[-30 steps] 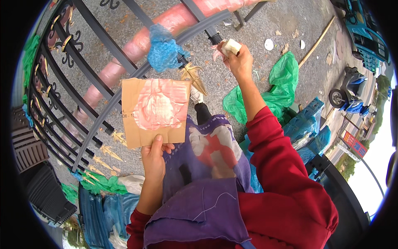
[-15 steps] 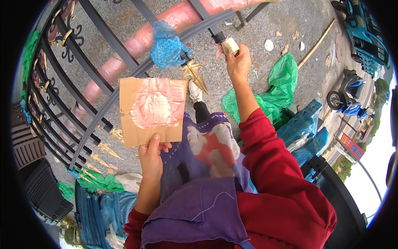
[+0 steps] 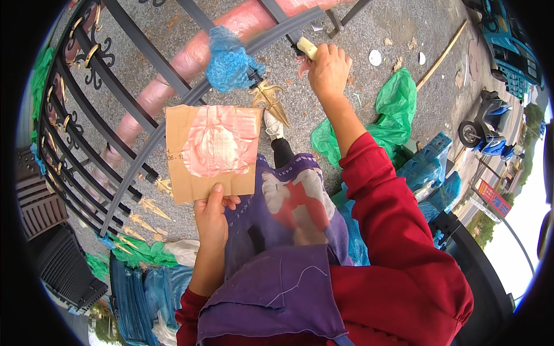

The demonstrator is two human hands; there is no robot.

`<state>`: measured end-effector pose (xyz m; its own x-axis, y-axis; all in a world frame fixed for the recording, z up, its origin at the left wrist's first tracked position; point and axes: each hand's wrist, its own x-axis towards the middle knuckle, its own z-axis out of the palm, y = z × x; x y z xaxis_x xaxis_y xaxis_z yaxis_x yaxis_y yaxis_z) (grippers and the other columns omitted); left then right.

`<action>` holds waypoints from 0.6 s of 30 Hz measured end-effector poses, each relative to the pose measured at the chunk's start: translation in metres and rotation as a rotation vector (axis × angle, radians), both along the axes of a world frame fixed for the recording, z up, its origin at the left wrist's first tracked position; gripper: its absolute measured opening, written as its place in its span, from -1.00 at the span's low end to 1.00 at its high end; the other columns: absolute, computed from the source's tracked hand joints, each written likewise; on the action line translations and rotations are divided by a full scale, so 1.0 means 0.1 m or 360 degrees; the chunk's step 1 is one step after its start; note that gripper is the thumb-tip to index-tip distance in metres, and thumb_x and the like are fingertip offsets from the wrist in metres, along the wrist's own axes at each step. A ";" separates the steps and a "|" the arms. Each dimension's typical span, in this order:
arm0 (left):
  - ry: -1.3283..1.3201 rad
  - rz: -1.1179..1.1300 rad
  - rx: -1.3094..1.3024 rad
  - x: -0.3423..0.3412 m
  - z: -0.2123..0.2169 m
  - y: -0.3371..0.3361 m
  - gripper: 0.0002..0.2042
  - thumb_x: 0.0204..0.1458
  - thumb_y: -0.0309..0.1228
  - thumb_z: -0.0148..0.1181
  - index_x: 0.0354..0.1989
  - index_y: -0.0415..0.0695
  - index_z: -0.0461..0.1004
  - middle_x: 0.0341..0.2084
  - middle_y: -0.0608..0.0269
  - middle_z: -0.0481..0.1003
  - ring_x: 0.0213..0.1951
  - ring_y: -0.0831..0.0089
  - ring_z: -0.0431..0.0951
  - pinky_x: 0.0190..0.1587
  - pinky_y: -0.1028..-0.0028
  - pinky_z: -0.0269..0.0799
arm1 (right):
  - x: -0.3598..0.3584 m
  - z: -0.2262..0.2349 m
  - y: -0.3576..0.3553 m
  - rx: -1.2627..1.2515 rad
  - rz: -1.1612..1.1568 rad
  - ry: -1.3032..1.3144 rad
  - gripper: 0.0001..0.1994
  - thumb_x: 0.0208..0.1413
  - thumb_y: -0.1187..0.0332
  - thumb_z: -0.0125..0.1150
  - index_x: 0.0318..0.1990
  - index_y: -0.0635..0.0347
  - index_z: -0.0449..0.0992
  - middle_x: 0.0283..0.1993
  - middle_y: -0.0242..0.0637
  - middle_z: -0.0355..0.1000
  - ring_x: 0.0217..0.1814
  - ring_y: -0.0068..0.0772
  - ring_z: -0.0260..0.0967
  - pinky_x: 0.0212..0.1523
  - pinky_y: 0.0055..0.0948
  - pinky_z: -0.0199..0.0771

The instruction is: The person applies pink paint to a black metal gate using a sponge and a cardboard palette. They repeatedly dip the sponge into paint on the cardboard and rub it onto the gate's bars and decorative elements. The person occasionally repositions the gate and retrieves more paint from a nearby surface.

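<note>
Cardboard in left hand (image 3: 212, 222), sponge in right hand (image 3: 330, 72), beside dark fence (image 3: 147, 46).
Clock set on view centre. Cardboard (image 3: 193, 190) at 10, left thumb pressed on its face, fingers behind; it carries a wet-looking pink patch (image 3: 222, 147), rubbed paler mid-way. Pale sponge (image 3: 307, 48) between 12 and 1, pinched in right fingers at a bar end. Blue plastic (image 3: 228, 57) at 11 bundled round a neighbouring bar, gold finial (image 3: 271, 104) poking out below; green plastic (image 3: 398, 101) crumpled at 2, contents unreadable. Against half a second ago: sponge shifted toward 11, back of right hand turned more upward; cardboard nearly unmoved. Right fingertips hidden; pinkish finial (image 3: 303, 69) partly covered; sponge-to-metal contact can't be told.
</note>
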<state>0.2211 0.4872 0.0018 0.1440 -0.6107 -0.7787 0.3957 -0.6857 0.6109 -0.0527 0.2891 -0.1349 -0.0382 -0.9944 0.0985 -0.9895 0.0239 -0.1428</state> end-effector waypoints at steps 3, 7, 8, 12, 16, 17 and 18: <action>0.0006 -0.0014 -0.0016 -0.04 0.00 -0.02 -0.83 0.19 -0.41 -0.02 -0.22 -0.27 0.43 -0.47 0.18 0.51 -0.50 0.50 0.48 -0.47 0.56 0.30 | 0.02 0.10 0.08 0.0047 0.0267 0.0054 -0.78 -0.20 0.38 0.24 -0.32 0.09 0.43 -0.31 -0.30 0.34 -0.15 -0.23 0.28 -0.10 -0.22 0.17; -0.0022 -0.0005 -0.0019 -0.09 0.06 -0.04 -0.83 0.19 -0.41 -0.01 -0.23 -0.28 0.43 -0.47 0.18 0.51 -0.50 0.50 0.48 -0.46 0.56 0.30 | -0.22 0.11 0.14 -0.0007 0.0308 -0.0009 -0.83 -0.12 0.41 0.16 -0.30 0.02 0.47 -0.32 -0.36 0.34 -0.18 -0.24 0.29 -0.12 -0.23 0.18; -0.0023 -0.0016 -0.0019 -0.08 0.05 -0.03 -0.82 0.19 -0.41 -0.01 -0.24 -0.28 0.43 -0.47 0.18 0.51 -0.50 0.50 0.48 -0.46 0.56 0.30 | -0.29 0.13 0.13 -0.0044 0.0225 -0.0023 -0.83 -0.11 0.41 0.16 -0.29 0.00 0.47 -0.33 -0.36 0.34 -0.19 -0.23 0.29 -0.13 -0.22 0.18; -0.0028 -0.0073 -0.0014 -0.08 0.02 0.00 -0.82 0.19 -0.40 0.00 -0.24 -0.28 0.43 -0.47 0.17 0.51 -0.50 0.50 0.48 -0.46 0.55 0.31 | -0.37 0.03 -0.08 -0.0156 0.0180 0.0066 -0.88 -0.10 0.43 0.14 -0.36 -0.02 0.47 -0.35 -0.40 0.34 -0.19 -0.22 0.30 -0.15 -0.23 0.19; -0.0035 -0.0124 -0.0009 -0.13 0.03 -0.02 -0.82 0.19 -0.40 0.00 -0.25 -0.27 0.44 -0.48 0.18 0.51 -0.50 0.51 0.47 -0.45 0.54 0.31 | -0.46 -0.01 -0.18 -0.0024 0.0395 0.0279 -0.89 -0.08 0.40 0.15 -0.34 -0.03 0.49 -0.31 -0.43 0.35 -0.13 -0.31 0.29 -0.10 -0.28 0.19; -0.0055 -0.0126 -0.0004 -0.13 0.05 -0.01 -0.82 0.19 -0.39 0.00 -0.25 -0.27 0.44 -0.48 0.18 0.51 -0.50 0.51 0.47 -0.45 0.54 0.31 | -0.54 -0.02 -0.20 -0.0002 0.0455 0.0335 -0.89 -0.09 0.39 0.17 -0.34 -0.04 0.50 -0.29 -0.44 0.35 -0.11 -0.34 0.29 -0.08 -0.31 0.18; -0.0072 -0.0127 -0.0002 -0.14 0.06 -0.01 -0.82 0.19 -0.39 0.00 -0.26 -0.27 0.45 -0.48 0.18 0.51 -0.50 0.51 0.47 -0.44 0.54 0.31 | -0.62 0.05 -0.24 0.0040 0.0365 0.0374 -0.87 -0.08 0.40 0.15 -0.33 -0.05 0.50 -0.29 -0.45 0.35 -0.11 -0.34 0.29 -0.08 -0.32 0.18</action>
<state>0.2069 0.4861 0.0081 0.1297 -0.6224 -0.7719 0.3116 -0.7134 0.6276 -0.1148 0.2648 -0.1302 0.2080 -0.9767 0.0530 -0.9752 -0.2029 0.0882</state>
